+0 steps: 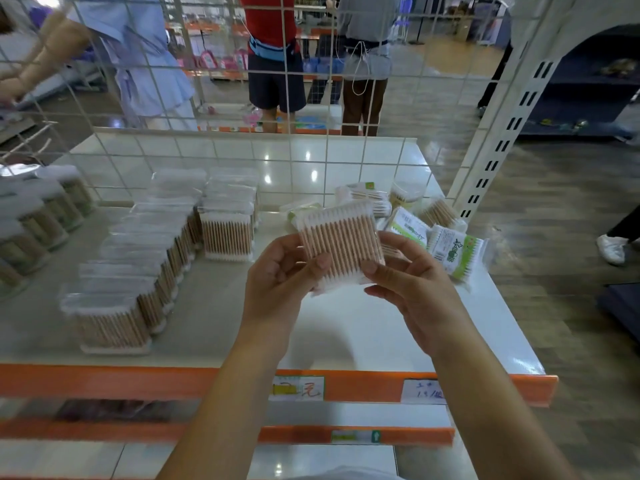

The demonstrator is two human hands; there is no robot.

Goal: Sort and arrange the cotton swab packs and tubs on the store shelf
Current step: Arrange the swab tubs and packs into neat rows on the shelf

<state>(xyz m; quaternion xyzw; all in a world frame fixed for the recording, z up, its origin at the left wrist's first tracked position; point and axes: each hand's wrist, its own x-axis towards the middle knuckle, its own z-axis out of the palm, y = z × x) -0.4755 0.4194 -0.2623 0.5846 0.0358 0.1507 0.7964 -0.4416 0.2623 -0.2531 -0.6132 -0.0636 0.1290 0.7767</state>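
Note:
A clear square pack of wooden cotton swabs [341,242] is held up over the white shelf [221,306]. My left hand [280,271] grips its lower left edge and my right hand [408,275] grips its lower right edge. Matching swab packs [228,233] stand upright in a diagonal row [138,271] on the left of the shelf. Round tubs of swabs [38,220] line the far left. A loose heap of green-labelled swab packs [453,252] and a small tub [407,195] lies behind my hands at the right.
A white wire grid [277,157] closes the back of the shelf. An orange price strip [138,379] runs along the front edge, with a lower shelf beneath. A slotted white upright [498,147] stands at the right. Several people stand beyond the grid.

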